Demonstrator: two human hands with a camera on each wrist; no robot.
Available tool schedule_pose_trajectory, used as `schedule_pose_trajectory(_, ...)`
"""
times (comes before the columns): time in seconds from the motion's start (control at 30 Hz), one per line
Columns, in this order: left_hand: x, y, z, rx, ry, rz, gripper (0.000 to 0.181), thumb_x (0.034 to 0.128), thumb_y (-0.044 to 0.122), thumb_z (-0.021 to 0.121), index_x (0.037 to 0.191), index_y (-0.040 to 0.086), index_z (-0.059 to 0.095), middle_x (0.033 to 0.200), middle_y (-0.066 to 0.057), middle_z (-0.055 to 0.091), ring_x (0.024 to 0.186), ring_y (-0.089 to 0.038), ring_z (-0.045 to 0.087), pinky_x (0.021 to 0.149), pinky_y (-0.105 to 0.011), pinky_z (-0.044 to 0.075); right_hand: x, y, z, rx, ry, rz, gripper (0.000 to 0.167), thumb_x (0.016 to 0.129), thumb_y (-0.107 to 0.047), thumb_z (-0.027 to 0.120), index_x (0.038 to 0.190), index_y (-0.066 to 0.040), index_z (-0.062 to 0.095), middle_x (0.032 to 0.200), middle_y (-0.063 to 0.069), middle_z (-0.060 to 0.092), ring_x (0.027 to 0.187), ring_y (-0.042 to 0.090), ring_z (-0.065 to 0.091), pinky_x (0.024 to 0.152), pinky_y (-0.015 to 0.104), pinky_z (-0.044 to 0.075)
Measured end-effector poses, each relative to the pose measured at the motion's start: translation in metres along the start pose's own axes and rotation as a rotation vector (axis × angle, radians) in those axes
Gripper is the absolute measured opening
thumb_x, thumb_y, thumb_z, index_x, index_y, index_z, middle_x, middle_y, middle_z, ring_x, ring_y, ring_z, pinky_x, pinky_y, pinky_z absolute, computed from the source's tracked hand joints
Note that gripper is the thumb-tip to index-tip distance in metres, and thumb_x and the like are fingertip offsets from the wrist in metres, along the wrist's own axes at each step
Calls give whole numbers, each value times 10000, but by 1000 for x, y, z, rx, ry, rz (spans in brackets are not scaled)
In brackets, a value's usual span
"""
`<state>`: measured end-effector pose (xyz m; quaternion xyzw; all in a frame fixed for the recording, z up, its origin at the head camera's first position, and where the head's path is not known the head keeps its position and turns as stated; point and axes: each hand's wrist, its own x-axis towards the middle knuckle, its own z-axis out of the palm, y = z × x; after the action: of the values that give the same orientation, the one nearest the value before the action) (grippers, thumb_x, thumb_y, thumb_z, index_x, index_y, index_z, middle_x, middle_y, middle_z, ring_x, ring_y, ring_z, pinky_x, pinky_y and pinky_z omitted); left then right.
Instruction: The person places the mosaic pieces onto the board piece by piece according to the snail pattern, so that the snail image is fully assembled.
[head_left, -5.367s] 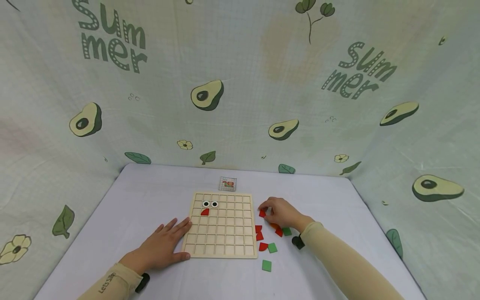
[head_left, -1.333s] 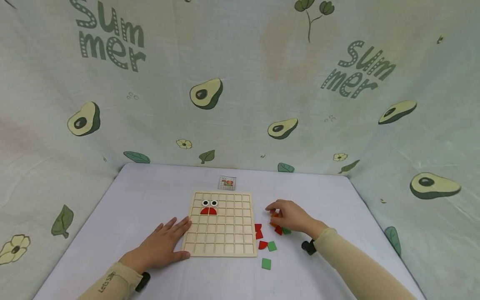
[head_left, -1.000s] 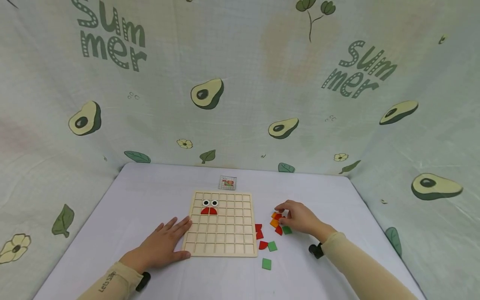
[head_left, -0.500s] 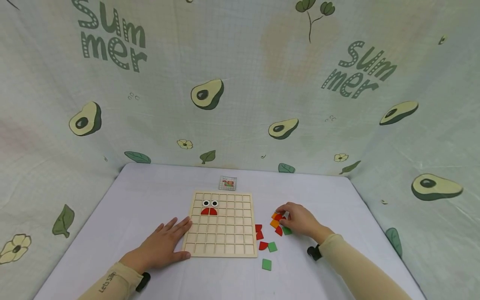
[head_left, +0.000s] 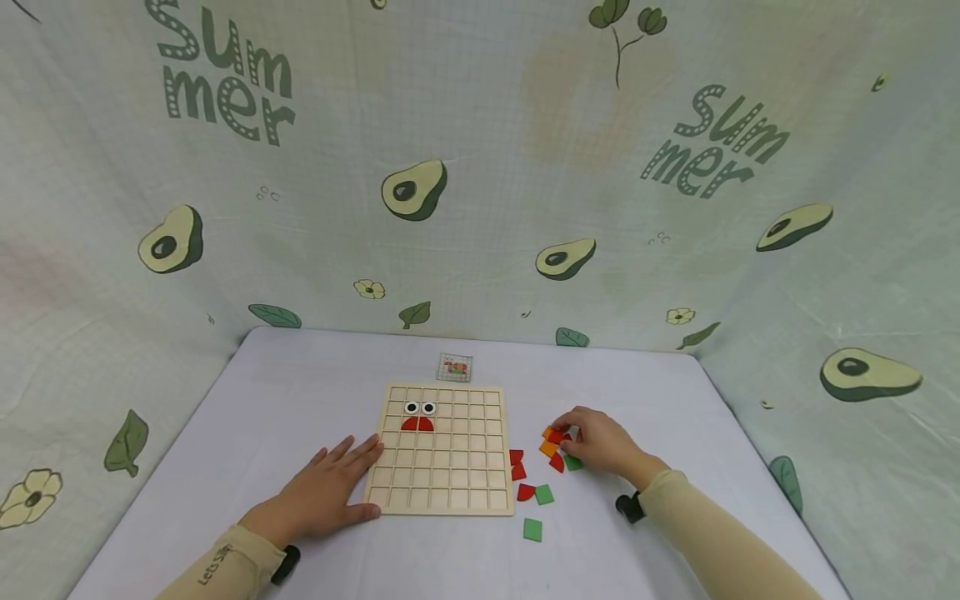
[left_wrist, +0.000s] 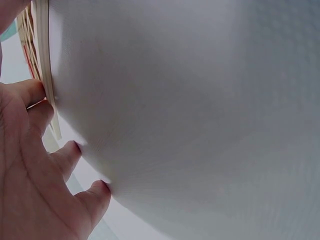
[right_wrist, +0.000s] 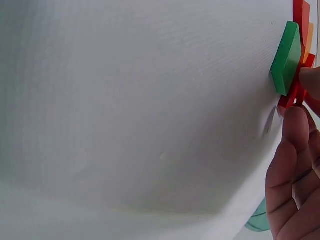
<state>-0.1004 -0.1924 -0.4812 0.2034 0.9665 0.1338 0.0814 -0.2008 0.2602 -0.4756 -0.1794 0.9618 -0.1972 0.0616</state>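
Note:
A pale wooden grid board [head_left: 450, 479] lies on the table in the head view. Two eye tiles [head_left: 420, 407] sit in its upper left, with two red rounded tiles [head_left: 417, 424] directly below. My left hand [head_left: 318, 492] rests flat with spread fingers, its fingertips and thumb touching the board's left edge. To the right of the board, my right hand [head_left: 603, 440] reaches into a small pile of tiles. Its thumb and fingers pinch a red tile [right_wrist: 287, 102], partly hidden by the fingers. Against that piece leans a green tile [right_wrist: 286, 60].
Orange tiles [head_left: 549, 448] lie by the right fingertips. Red tiles [head_left: 518, 472] touch the board's right edge, and a lone green square [head_left: 532, 530] lies nearer the front. A small picture card [head_left: 454, 367] is behind the board. A printed cloth [head_left: 480, 208] hangs beyond the table.
A second red rounded tile now sits beside the first on the board. My right hand has shifted right, to the orange, red and green pile. The left hand has stayed put.

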Motion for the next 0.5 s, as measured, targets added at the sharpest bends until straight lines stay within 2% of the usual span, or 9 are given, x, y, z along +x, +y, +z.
schedule_pose_trajectory(0.5,-1,3,-2,-12,-2,-7,902,853,607,683,1535,91,395,1603,-49,321,1441,-439,257,1090,-683,233,1,-4,-4,-3,15,-54,214,880,-165,766,1088,-210,742,994,-95,630,751,107,516,670,261,499)
